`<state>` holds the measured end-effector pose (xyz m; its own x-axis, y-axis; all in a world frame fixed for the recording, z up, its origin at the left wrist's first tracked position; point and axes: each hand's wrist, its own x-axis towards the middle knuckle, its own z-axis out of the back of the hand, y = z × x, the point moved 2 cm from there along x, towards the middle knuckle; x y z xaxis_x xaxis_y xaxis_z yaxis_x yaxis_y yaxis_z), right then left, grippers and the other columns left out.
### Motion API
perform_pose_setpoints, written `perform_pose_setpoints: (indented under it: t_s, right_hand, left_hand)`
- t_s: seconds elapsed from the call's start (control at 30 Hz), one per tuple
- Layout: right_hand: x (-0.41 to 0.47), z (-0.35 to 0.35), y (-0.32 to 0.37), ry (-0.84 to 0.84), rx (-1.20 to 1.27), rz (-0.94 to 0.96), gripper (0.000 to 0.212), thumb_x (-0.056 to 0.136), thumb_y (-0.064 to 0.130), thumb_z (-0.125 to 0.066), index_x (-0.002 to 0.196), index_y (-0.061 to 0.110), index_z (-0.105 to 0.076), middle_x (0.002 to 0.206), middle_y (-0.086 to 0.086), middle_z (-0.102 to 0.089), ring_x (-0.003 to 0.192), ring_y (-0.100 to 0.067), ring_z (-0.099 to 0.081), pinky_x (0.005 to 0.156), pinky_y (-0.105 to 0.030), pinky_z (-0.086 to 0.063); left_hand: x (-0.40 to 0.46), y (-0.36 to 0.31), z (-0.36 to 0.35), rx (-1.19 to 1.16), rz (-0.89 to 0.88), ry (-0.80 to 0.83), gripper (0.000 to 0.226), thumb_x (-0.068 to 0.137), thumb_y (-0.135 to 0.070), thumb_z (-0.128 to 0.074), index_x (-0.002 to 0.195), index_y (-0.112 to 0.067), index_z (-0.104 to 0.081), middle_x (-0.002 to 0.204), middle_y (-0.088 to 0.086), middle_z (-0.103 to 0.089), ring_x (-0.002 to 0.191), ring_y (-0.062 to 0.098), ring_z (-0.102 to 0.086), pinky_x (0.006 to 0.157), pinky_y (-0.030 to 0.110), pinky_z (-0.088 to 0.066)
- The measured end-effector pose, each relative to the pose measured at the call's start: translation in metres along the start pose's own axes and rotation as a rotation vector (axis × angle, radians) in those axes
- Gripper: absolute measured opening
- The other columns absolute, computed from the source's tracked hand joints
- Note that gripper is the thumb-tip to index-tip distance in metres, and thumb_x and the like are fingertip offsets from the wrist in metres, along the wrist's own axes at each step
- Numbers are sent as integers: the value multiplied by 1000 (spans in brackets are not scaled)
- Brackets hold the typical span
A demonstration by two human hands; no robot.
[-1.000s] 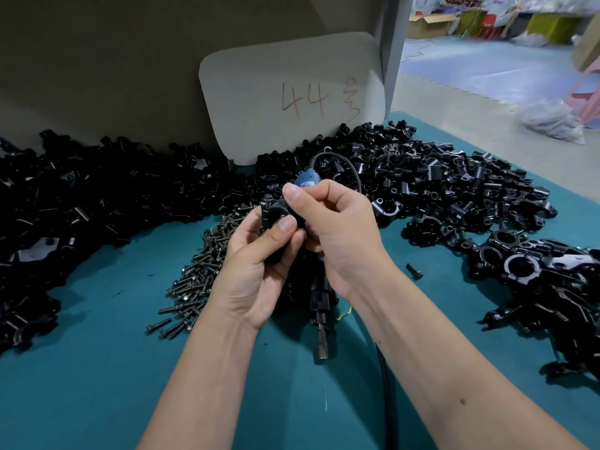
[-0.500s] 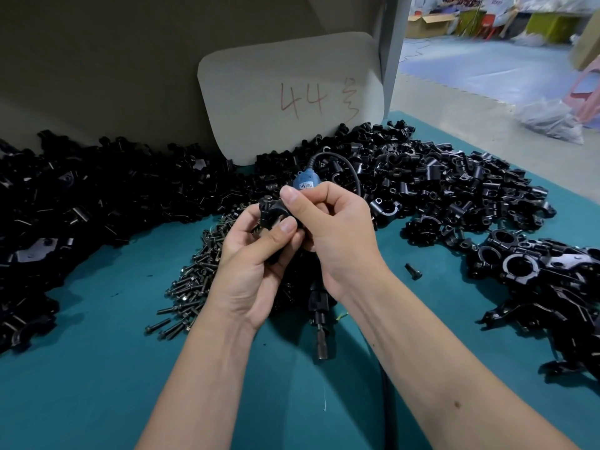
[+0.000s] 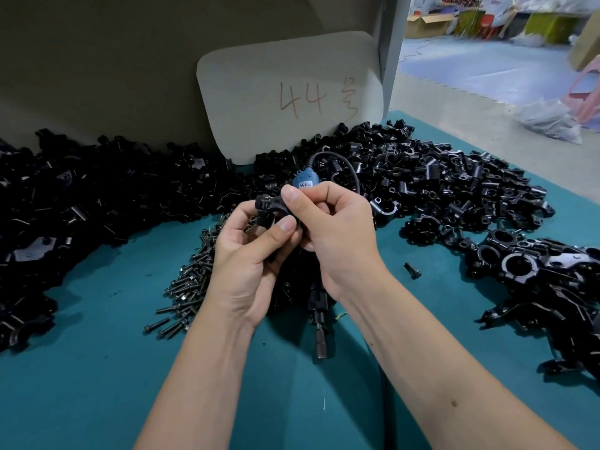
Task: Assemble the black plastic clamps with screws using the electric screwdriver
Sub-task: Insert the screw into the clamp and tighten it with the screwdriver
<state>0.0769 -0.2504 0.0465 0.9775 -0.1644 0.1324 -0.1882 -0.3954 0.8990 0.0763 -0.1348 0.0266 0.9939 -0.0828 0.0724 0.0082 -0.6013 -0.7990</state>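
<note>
Both hands meet above the middle of the desk: the left hand curls its fingers and thumb round one black clamp, and the right hand pinches the same clamp from the other side while also gripping the electric screwdriver, whose blue cap sticks up behind the fingers and whose bit end points down toward the desk. One loose screw lies alone to the right of the right wrist; the screw heap under the left hand and the clamp piles around it are too many to count. A teal mat covers the desk. One cardboard sign marked "44" leans on the back wall, and an open floor with boxes shows at far right.
</note>
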Motion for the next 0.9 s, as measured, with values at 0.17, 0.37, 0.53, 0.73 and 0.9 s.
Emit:
perform_pose_setpoints:
  t_s: [0.17, 0.37, 0.53, 0.73, 0.9]
  right_hand:
    - [-1, -4, -1, -106, 8, -47, 22, 93, 9, -76, 74, 11, -65, 56, 5, -58, 48, -2, -53, 46, -13, -42]
    - [-3, -9, -2, -158, 2, -68, 22, 92, 13, -79, 75, 11, -66, 75, -12, -55, 67, -22, -50, 53, -27, -46]
    - [-5, -11, 4, -75, -212, -18, 37, 99, 42, -67, 74, 15, -71, 60, 3, -54, 52, -9, -49, 51, -25, -43]
    - [-6, 11, -2, -174, -1411, 98, 50, 89, 59, -69, 103, 21, -39, 95, 3, -59, 81, -24, -58, 67, -37, -41]
    - [1, 17, -10, -150, -1423, 7, 61, 79, 51, -79, 103, 19, -33, 90, 0, -60, 82, -32, -62, 65, -37, -46]
  left_hand:
    - [-1, 2, -5, 56, -88, -14, 36, 72, 1, -77, 103, -9, -63, 92, 13, -76, 81, 21, -76, 70, 25, -61]
    - [-1, 5, -8, 97, -85, -45, 28, 86, -12, -78, 106, -15, -59, 110, 26, -73, 94, 27, -69, 75, 29, -55]
    - [1, 7, -8, 85, -36, -156, 28, 96, -39, -69, 107, -14, -60, 97, 14, -70, 77, 21, -63, 65, 30, -51]
    - [9, 4, 11, -12, 23, -311, 20, 101, -26, -55, 85, -16, -50, 75, 1, -57, 48, 9, -38, 38, 18, -26]
    - [10, 4, 12, -36, 150, -272, 28, 101, -36, -46, 79, -19, -42, 61, 0, -46, 43, 9, -29, 32, 18, -20]
